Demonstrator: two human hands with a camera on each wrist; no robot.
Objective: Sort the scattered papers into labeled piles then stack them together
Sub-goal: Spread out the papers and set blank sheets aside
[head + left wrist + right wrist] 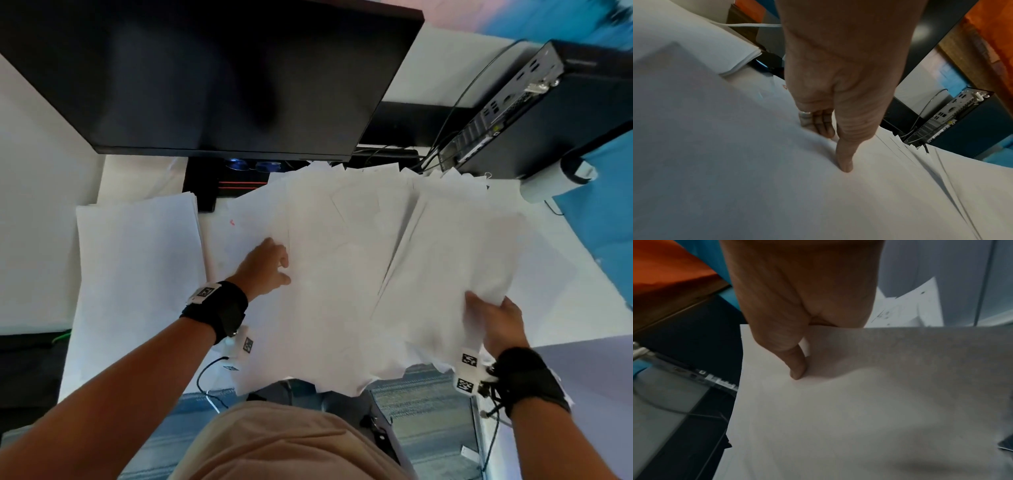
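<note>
A wide, untidy bundle of white papers is lifted in front of me, its lower edge hanging past the desk's front. My left hand pinches the bundle's left edge. In the left wrist view the thumb lies on top of the papers and the curled fingers tuck under them. My right hand pinches the bundle's lower right edge. In the right wrist view its thumb presses on the top sheet and the fingers are hidden beneath. A neater pile of sheets lies on the desk to the left.
A dark monitor stands at the back over its black base. A black computer case with cables sits at the back right. The white desk ends near my body, with blue carpet below.
</note>
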